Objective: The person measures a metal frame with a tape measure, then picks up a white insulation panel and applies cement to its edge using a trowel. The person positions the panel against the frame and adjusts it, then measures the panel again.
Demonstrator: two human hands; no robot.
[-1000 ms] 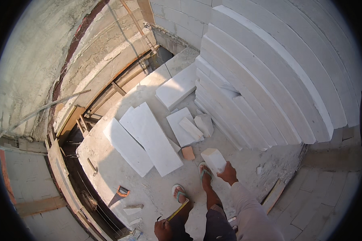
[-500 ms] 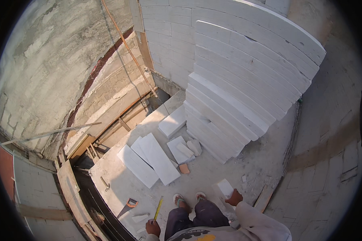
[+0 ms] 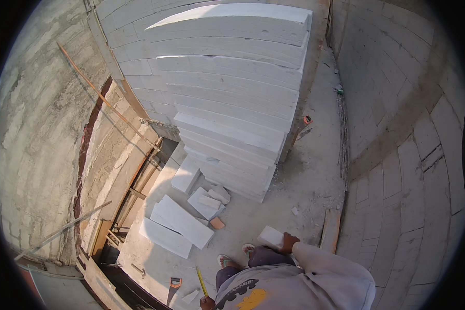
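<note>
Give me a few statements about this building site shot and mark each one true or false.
1. The right hand grips a small white block. True.
2. The left hand holds a yellow tape measure. True.
3. The stacked white blocks are red brick. False: they are pale white blocks.
4. The person wears boots. False: sandals show on the feet.
5. A small orange brick piece lies on the floor by the loose slabs. True.

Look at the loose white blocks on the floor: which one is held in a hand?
The small white block piece gripped by the right hand, beside the person's feet. The two long slabs and the smaller offcuts lie untouched farther left.
</note>
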